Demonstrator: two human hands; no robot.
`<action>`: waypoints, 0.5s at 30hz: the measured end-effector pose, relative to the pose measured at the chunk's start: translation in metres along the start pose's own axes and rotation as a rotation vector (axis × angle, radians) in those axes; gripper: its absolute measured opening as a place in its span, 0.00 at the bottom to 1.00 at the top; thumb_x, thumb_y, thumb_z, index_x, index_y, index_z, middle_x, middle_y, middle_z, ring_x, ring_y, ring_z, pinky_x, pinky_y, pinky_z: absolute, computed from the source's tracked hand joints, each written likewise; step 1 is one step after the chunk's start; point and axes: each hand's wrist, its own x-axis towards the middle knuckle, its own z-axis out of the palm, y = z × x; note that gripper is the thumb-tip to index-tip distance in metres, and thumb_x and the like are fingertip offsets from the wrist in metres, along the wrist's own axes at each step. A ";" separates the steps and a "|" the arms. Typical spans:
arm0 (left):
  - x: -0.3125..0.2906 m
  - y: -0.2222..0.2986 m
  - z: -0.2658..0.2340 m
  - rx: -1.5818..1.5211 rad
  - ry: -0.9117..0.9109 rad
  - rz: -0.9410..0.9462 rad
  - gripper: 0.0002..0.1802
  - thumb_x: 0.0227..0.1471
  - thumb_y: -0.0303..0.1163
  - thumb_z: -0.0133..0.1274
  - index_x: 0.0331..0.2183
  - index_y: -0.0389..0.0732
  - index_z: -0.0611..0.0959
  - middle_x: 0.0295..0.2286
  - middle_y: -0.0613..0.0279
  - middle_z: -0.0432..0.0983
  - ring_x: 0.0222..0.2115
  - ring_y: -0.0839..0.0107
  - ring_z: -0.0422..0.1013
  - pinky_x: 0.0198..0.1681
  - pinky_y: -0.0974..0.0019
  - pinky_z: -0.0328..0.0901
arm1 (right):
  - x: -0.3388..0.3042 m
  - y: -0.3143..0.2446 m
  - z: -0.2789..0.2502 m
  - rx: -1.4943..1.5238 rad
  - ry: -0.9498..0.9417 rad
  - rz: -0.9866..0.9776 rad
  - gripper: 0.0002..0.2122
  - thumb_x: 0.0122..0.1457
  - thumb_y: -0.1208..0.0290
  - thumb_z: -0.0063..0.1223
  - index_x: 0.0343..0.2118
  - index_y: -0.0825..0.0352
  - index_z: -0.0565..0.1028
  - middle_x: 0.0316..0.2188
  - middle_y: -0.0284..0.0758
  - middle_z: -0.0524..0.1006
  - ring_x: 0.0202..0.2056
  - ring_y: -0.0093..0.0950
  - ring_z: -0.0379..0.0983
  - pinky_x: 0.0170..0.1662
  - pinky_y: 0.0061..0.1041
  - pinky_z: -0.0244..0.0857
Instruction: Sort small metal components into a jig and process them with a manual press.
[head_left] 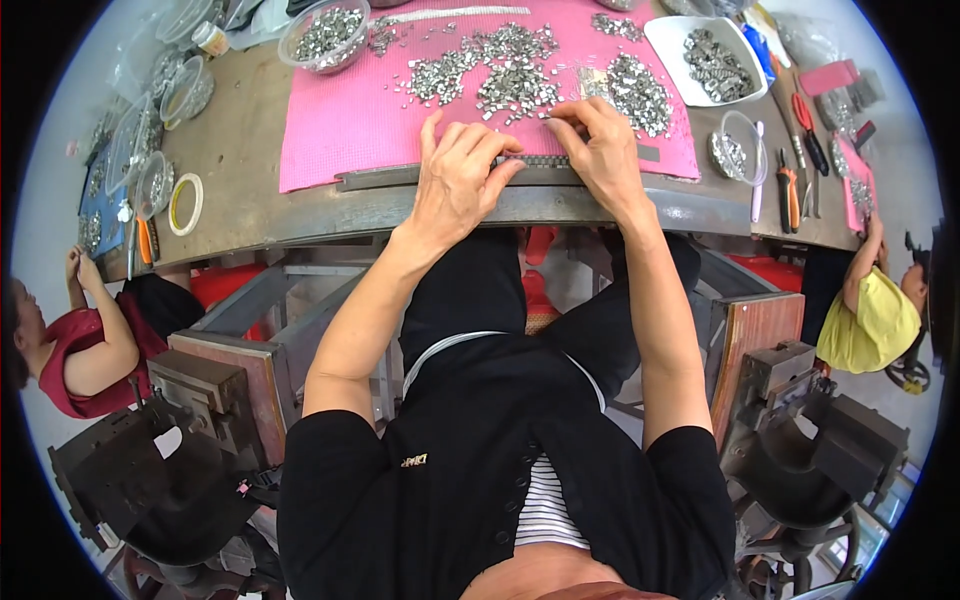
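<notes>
My left hand [462,178] rests fingers-down on a long grey metal bar [380,178] at the near edge of a pink mat [340,120]. A row of small silver metal pieces [535,160] is lined up along the bar between my hands. My right hand [598,145] pinches at the right end of that row, fingertips touching the pieces. Just beyond my hands lie heaps of loose silver pieces [500,70] scattered across the mat.
A white tray [668,35] and clear bowls [325,35] of metal pieces stand at the back. Pliers and scissors [800,150] lie to the right, a tape roll [185,205] to the left. Other people sit at both sides; dark press machines [180,450] flank my legs.
</notes>
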 end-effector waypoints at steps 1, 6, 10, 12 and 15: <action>0.001 0.001 -0.002 -0.013 0.003 -0.022 0.09 0.52 0.36 0.64 0.35 0.45 0.85 0.30 0.69 0.79 0.36 0.68 0.73 0.64 0.44 0.48 | 0.000 0.000 0.001 0.001 0.001 -0.002 0.06 0.56 0.73 0.64 0.36 0.65 0.83 0.29 0.35 0.79 0.33 0.32 0.77 0.40 0.32 0.67; 0.013 -0.019 -0.013 0.065 0.077 -0.124 0.05 0.54 0.35 0.61 0.34 0.47 0.86 0.29 0.68 0.80 0.34 0.66 0.73 0.58 0.43 0.51 | 0.003 0.003 0.009 -0.149 0.003 -0.069 0.04 0.54 0.72 0.64 0.32 0.63 0.81 0.28 0.33 0.76 0.35 0.33 0.74 0.44 0.35 0.59; 0.025 -0.035 -0.015 0.120 0.026 -0.141 0.05 0.52 0.36 0.62 0.32 0.48 0.86 0.29 0.68 0.80 0.36 0.65 0.73 0.57 0.41 0.51 | 0.001 -0.003 0.007 -0.108 -0.011 -0.062 0.04 0.54 0.74 0.62 0.33 0.65 0.80 0.28 0.35 0.77 0.35 0.35 0.74 0.43 0.36 0.61; 0.028 -0.034 -0.013 0.134 0.008 -0.124 0.05 0.52 0.37 0.63 0.32 0.48 0.86 0.29 0.68 0.79 0.37 0.64 0.73 0.57 0.40 0.51 | -0.004 -0.010 0.002 0.020 -0.038 0.014 0.04 0.54 0.75 0.62 0.32 0.66 0.80 0.29 0.36 0.77 0.35 0.36 0.75 0.42 0.37 0.62; 0.032 -0.031 -0.010 0.211 -0.081 -0.151 0.08 0.54 0.40 0.62 0.34 0.48 0.87 0.29 0.69 0.79 0.38 0.67 0.72 0.58 0.44 0.50 | -0.013 -0.024 -0.003 0.166 -0.067 0.052 0.03 0.54 0.76 0.61 0.32 0.68 0.80 0.29 0.39 0.79 0.34 0.38 0.76 0.39 0.37 0.66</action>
